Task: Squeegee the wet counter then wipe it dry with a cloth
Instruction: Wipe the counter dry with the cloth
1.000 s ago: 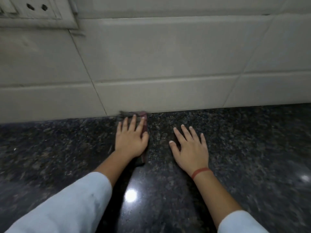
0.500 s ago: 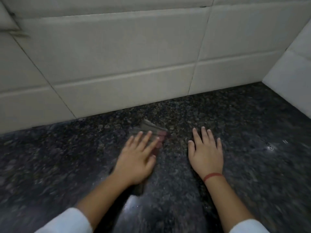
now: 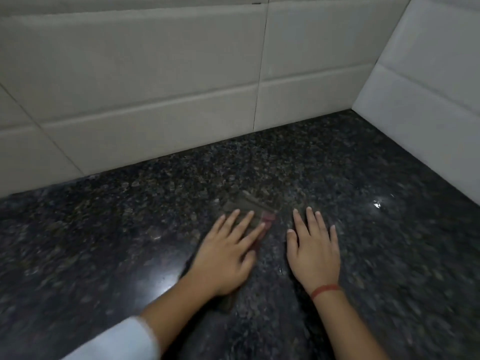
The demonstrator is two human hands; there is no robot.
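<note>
A small grey cloth (image 3: 248, 206) with a reddish edge lies flat on the dark speckled granite counter (image 3: 394, 261). My left hand (image 3: 226, 255) presses flat on it with fingers spread; most of the cloth is hidden under the palm and it pokes out past the fingertips. Just to the right, my right hand (image 3: 314, 253) rests flat on the bare counter, fingers apart and holding nothing, with a red band at the wrist. A shiny wet glint shows at the right of the counter. No squeegee is in view.
A white tiled back wall (image 3: 155, 87) meets the counter just beyond the cloth. A white side wall (image 3: 428, 87) closes the corner at the right. Counter surface extends to the left and toward me.
My left hand has slid the cloth away from the back wall and to the right, toward the corner. The right hand moved along beside it, still flat.
</note>
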